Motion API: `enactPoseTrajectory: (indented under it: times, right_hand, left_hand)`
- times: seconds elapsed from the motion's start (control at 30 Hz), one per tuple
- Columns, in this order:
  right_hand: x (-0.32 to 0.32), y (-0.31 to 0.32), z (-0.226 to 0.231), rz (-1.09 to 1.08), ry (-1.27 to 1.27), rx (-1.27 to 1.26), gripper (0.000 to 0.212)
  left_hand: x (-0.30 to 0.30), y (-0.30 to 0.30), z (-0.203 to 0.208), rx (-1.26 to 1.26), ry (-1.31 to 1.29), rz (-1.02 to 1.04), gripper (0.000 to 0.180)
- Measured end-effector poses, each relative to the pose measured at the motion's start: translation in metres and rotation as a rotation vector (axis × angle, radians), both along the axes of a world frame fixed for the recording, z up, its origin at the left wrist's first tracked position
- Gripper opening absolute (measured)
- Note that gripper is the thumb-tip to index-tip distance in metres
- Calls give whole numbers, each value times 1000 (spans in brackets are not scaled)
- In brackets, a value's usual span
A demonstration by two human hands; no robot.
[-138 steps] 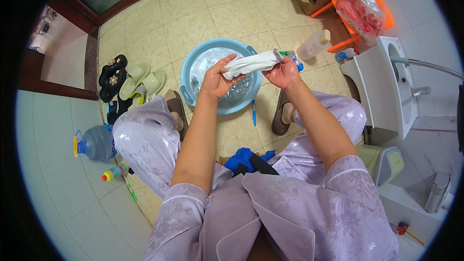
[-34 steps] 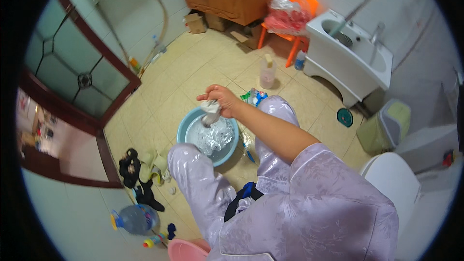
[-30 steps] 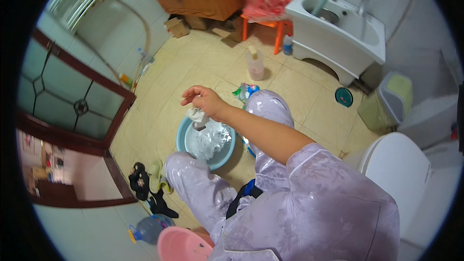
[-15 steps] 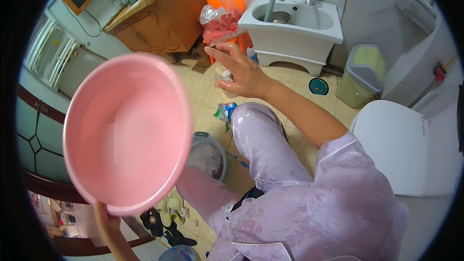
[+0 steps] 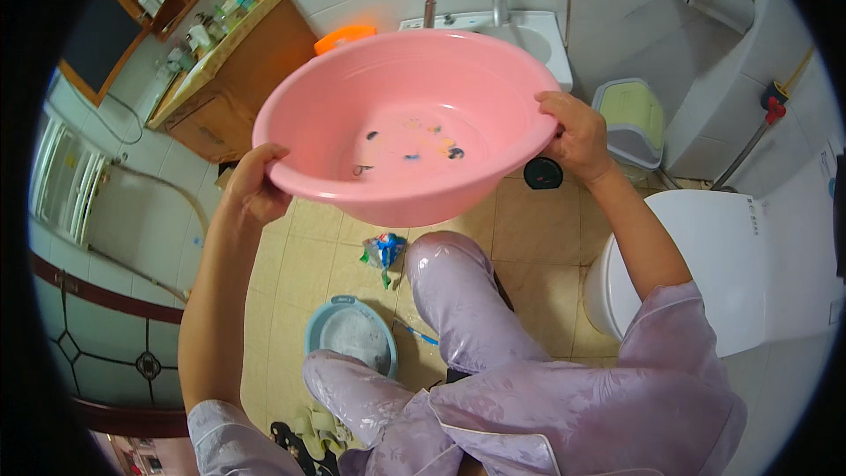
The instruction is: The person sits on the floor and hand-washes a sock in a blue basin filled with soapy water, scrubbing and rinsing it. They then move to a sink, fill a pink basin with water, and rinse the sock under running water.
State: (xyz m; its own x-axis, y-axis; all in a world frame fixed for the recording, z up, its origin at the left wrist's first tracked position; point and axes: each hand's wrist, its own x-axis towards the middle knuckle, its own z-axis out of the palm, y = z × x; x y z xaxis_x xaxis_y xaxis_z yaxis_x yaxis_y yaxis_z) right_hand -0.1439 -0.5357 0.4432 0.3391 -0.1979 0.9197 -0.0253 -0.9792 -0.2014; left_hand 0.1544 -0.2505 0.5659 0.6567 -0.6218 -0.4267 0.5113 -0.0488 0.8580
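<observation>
A large pink plastic basin point(image 5: 352, 106) is held up in front of me, its inside tipped toward me. My left hand point(image 5: 258, 183) grips its rim at the left, and my right hand point(image 5: 577, 132) grips the rim at the right. Both hands are closed on it, thumbs over the edge. On the basin's inner bottom are small dark, blue and yellow patches; I cannot tell whether they are a print or loose bits. Below, beside my left knee, a blue-grey basin point(image 5: 337, 306) of foamy water stands on the tiled floor.
A blue and green plastic packet point(image 5: 384, 251) and a blue toothbrush-like stick point(image 5: 417, 332) lie on the floor. White sink point(image 5: 557, 44), orange stool point(image 5: 345, 36) and wooden cabinet point(image 5: 238, 70) stand beyond. At right are a lidded bin point(image 5: 630, 119) and a white toilet point(image 5: 696, 256). Green slippers point(image 5: 317, 430) lie lower left.
The pink basin has swung from the left to the centre and its opening has tilted. My right hand, free before, has taken hold of its right rim. My left hand has moved up.
</observation>
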Motion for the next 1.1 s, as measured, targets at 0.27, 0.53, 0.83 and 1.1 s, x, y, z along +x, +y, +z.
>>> enactPoseTrajectory:
  times: [0.27,0.53,0.83,1.1]
  right_hand:
    - [3,-86,43,-219,-41,151,34]
    - [54,-181,99,-578,5,47,50]
    - [61,-230,118,-647,78,132,62]
    - [37,-168,82,-342,9,118,35]
  left_hand:
    - [48,-143,4,36,84,-106,10]
    - [110,-261,74,-274,-15,19,21]
    - [128,-325,85,-328,-58,71,26]
    - [111,-212,18,-308,-63,-278,26]
